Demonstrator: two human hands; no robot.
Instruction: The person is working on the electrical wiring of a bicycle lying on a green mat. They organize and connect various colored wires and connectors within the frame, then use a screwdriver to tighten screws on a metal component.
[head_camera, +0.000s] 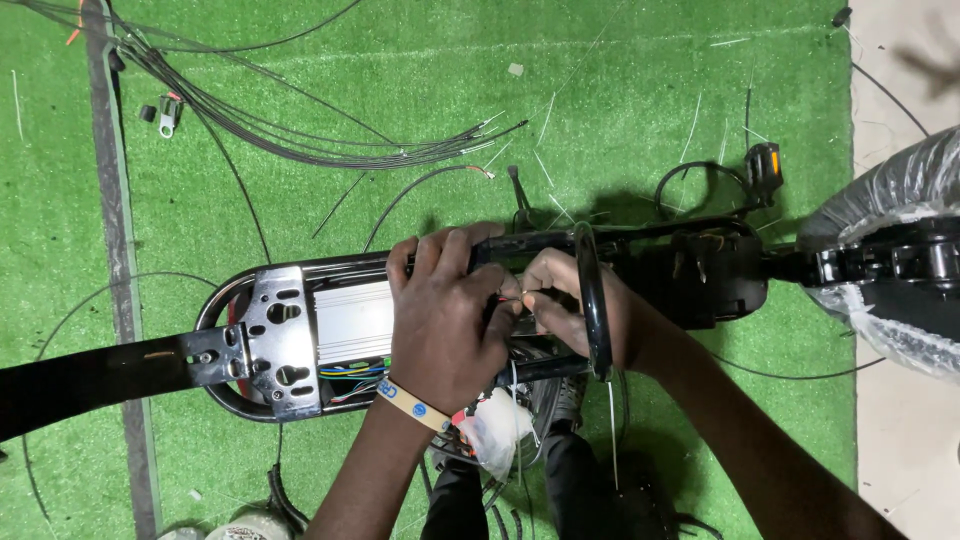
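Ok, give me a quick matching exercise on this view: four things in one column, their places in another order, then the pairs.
Things:
1. silver ribbed box
2. cable bundle
3. wrapped wheel
4. left hand

Places:
A. far right edge, partly off the green turf
B. loose on the turf, upper left
C. inside the black frame, beside the perforated metal bracket
D. over the frame's middle, fingertips meeting the right hand at thin wires

Pairs: 1-C, 2-B, 3-A, 4-D
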